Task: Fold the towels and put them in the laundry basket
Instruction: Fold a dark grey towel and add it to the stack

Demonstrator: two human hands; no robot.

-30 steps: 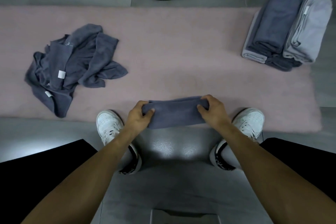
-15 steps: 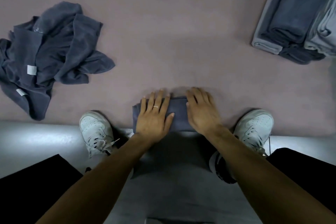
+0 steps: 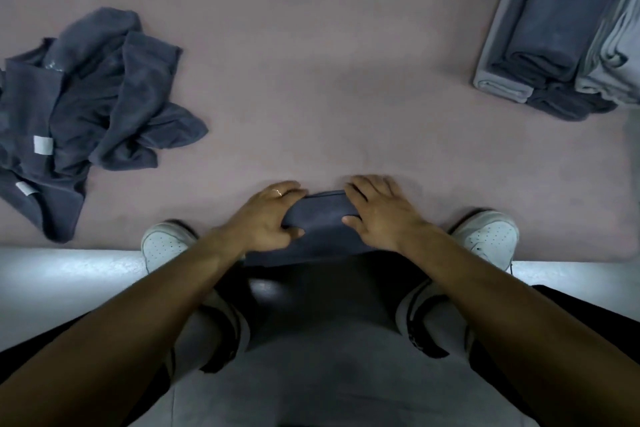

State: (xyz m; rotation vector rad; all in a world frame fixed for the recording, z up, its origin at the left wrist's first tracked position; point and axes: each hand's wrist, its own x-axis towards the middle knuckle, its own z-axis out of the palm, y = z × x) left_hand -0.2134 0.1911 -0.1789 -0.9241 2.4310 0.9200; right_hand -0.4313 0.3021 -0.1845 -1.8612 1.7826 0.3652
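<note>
A folded dark grey towel (image 3: 320,218) lies at the near edge of the pink rug (image 3: 329,80), between my feet. My left hand (image 3: 268,215) grips its left end, fingers over the top and thumb on the near side. My right hand (image 3: 381,215) grips the right end the same way. A crumpled heap of dark grey towels (image 3: 86,114) lies on the rug to the left. A stack of folded grey towels (image 3: 568,28) sits at the far right. The laundry basket is out of view.
My white shoes (image 3: 166,246) (image 3: 485,239) rest at the rug's near edge on the shiny grey floor (image 3: 52,274). Bare rug stretches between the heap and the stack.
My hands were pressing flat on the folded towel; now their fingers curl round its two ends. The view has tilted down and closer since the basket was last seen.
</note>
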